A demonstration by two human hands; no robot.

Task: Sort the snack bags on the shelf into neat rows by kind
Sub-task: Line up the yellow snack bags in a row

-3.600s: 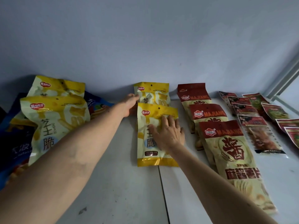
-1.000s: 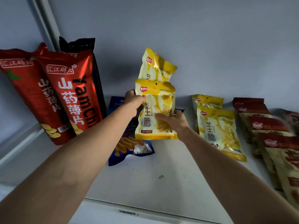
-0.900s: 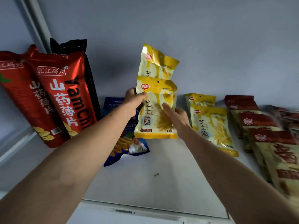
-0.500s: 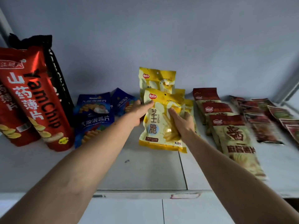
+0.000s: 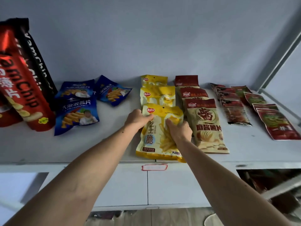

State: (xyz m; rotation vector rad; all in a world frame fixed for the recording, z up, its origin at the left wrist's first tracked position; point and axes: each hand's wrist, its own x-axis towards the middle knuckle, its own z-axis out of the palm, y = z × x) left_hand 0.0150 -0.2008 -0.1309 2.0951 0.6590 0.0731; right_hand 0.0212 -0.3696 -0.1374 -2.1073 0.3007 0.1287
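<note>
Down comes the yellow cheese-stick bag (image 5: 160,132), off the air and onto the shelf (image 5: 114,144) front edge, overlapping the yellow row (image 5: 157,95). Left hand (image 5: 138,119) pinches its upper left edge, right hand (image 5: 178,130) curls over its middle. Light, crinkly, slippery film, I'd say; grip the sealed edges.

yellow bags (image 5: 160,131), blue bags (image 5: 76,111), red-topped cream bags (image 5: 206,126)

back wall (image 5: 162,38): plain grey-blue | red-edged label (image 5: 154,167): on shelf's front edge, text unreadable | wooden floor (image 5: 171,216): below, perhaps
</note>
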